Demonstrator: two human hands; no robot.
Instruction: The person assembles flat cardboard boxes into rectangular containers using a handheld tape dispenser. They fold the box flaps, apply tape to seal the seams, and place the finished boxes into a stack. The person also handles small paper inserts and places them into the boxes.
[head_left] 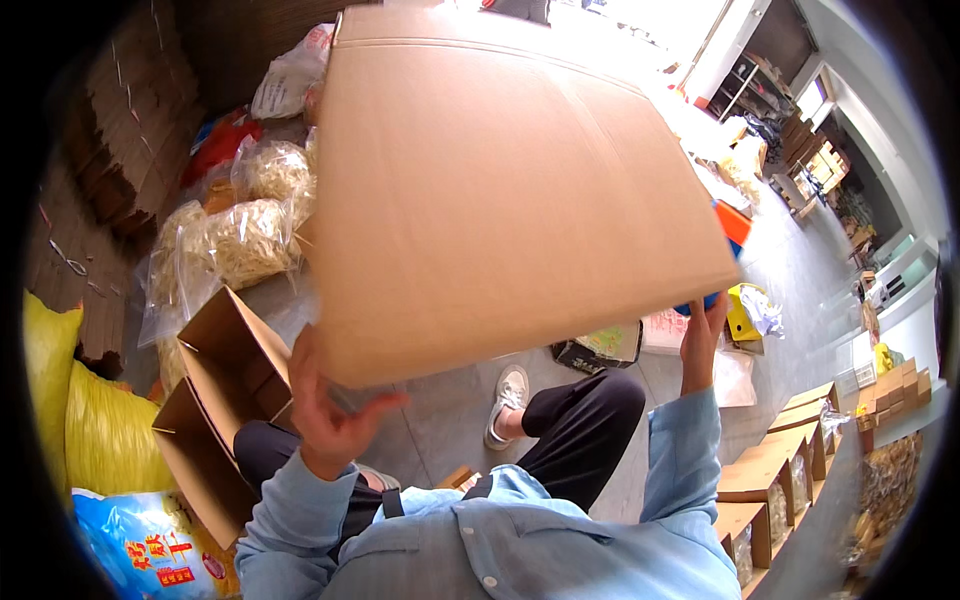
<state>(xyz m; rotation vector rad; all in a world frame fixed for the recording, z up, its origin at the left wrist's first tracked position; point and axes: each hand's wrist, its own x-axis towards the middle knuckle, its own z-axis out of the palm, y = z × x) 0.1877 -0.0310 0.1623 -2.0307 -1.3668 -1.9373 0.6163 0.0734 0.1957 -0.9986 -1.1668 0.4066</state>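
Note:
A large brown cardboard box (510,200) is raised in front of me, a broad plain face turned up toward me. My left hand (330,415) presses against its near left corner, fingers along the side and thumb sticking out below the edge. At the near right corner my right hand (703,340) grips the box with raised fingers, partly hidden by the cardboard. The box's underside and far sides cannot be seen. Below my left hand stand open, empty-looking cardboard boxes (215,400) beside my leg.
Clear bags of pale dried strips (245,240) lie at the left. Yellow sacks (115,425) and a blue printed bag (150,545) sit nearer. Filled open cartons (765,470) line the right side. A yellow container (742,315) and a dark-sided box (600,348) stand on the grey floor.

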